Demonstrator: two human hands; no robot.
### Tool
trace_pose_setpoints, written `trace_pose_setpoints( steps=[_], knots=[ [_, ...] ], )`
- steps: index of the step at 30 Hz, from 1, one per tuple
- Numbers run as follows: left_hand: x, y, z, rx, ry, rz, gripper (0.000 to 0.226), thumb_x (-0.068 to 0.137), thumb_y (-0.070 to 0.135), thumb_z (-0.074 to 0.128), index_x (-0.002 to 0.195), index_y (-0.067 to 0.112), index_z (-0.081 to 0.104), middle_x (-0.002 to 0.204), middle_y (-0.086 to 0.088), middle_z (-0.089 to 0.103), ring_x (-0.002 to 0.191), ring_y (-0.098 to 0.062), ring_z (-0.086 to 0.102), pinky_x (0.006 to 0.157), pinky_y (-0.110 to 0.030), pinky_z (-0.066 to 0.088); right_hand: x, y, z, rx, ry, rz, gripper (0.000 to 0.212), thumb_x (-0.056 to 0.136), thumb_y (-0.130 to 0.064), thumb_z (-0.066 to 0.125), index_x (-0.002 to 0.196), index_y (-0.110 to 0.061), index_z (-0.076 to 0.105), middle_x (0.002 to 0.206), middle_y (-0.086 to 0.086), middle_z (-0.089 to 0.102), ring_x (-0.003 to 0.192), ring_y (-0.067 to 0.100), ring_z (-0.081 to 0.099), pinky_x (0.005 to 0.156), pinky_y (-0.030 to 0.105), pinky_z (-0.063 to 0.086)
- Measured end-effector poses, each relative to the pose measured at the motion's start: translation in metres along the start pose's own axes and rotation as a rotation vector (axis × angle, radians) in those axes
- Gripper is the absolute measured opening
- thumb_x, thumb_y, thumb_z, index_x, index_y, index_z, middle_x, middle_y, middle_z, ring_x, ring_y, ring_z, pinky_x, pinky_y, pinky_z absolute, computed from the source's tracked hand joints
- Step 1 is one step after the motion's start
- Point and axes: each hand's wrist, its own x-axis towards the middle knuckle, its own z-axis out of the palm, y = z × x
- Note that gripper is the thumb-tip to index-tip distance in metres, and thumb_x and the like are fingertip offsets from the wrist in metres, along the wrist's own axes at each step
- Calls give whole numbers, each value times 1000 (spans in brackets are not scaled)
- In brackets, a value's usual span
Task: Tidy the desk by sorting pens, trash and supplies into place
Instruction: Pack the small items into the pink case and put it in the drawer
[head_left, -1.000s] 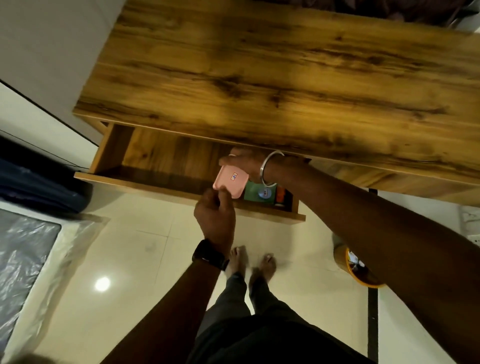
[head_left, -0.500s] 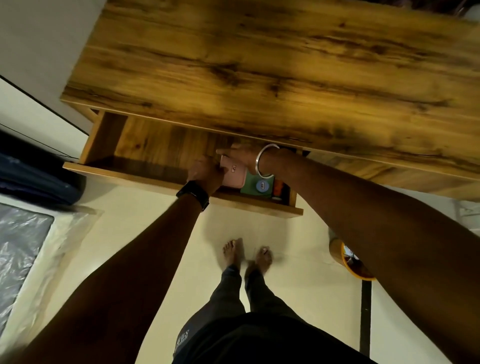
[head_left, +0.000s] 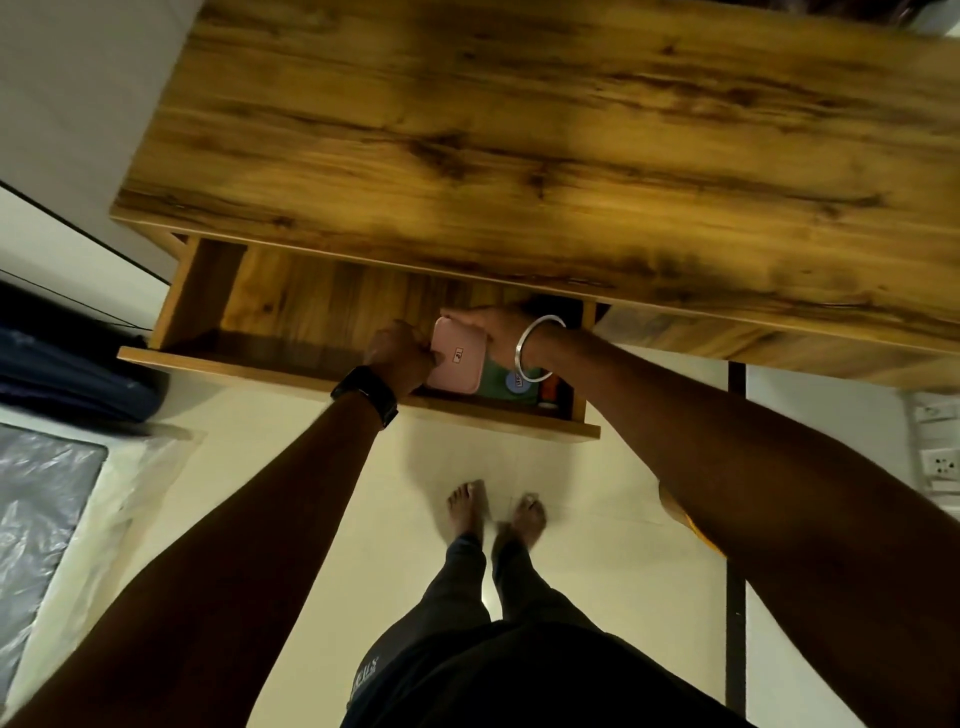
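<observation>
drawer (head_left: 311, 306): pulled open under the bench (head_left: 519, 156).
left hand (head_left: 397, 358): curled on the left edge of the pink case (head_left: 457, 364).
pink case: in the drawer's right part.
right hand (head_left: 493, 332): grips its far edge.
green pack (head_left: 506, 384): just right of it.

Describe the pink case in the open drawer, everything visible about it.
The pink case is a flat rectangle with rounded corners, smooth like plastic, with a small dark-and-white mark on its upturned face. It sits in the right part of the open wooden drawer, overlapping a green item. The left hand grips its left edge and the right hand holds its far edge. Whether it rests on the drawer bottom cannot be told.
</observation>
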Motion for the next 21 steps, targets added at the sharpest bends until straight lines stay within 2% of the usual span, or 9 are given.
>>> trace_pose_setpoints(
  steps=[2,4,7,9,12,14,17,19,21],
  knots=[
    [-4,2,-3,-1,-20,9,26,90,24,81,104,3,76,108,-12,76,99,-30,71,82,-41,60,0,-3,2,55,-30,8,61,100,1,47,155,-22,34,156,14,42,143,32,41,116,44,38],
    [-8,3,-7,20,-70,35,23,93,23,77,99,1,77,104,-15,76,97,-32,71,85,-43,60,-8,-5,-2,130,-12,64,70,97,4,48,157,-27,28,157,11,40,140,31,45,111,37,43],
    [-16,-4,-12,7,-58,22,27,98,32,69,94,6,76,98,-14,76,84,-28,70,69,-35,57,-28,-3,-1,258,269,140,57,95,1,53,147,-22,48,138,10,61,123,26,60,101,35,52],
    [-32,-13,-16,48,96,61,23,99,32,64,94,13,75,99,-10,76,81,-26,68,67,-33,56,-49,-4,9,363,493,171,36,92,-2,59,123,-18,67,116,4,72,105,18,67,91,37,58],
    [-68,-29,-16,70,346,216,21,98,33,67,91,14,73,89,-7,75,78,-30,69,66,-36,56,-83,-7,32,414,645,179,14,88,-20,72,102,-17,70,99,-2,72,89,12,66,78,31,60],
    [-88,-44,-11,148,401,410,20,95,37,73,95,17,74,92,-6,75,84,-33,68,70,-36,52,-103,-9,52,349,583,134,24,85,-34,75,102,-18,68,100,-1,68,92,13,62,79,29,56],
    [-93,-80,0,341,339,626,35,88,49,77,111,23,75,114,-4,75,110,-34,64,92,-48,51,-115,-9,82,102,497,7,34,83,-48,70,104,-21,69,106,1,63,103,22,59,88,37,51],
    [-90,-97,4,396,353,741,38,90,44,77,117,17,75,119,-8,74,111,-38,66,96,-51,51,-116,-8,100,-90,510,-30,34,82,-47,74,104,-23,69,109,1,62,109,26,58,93,42,50],
    [-85,-101,1,414,426,783,36,95,37,70,123,14,71,124,-13,72,112,-42,67,94,-52,52,-115,-7,107,-184,581,-10,31,80,-36,79,105,-22,68,114,4,63,113,30,56,95,48,50]
  ],
)
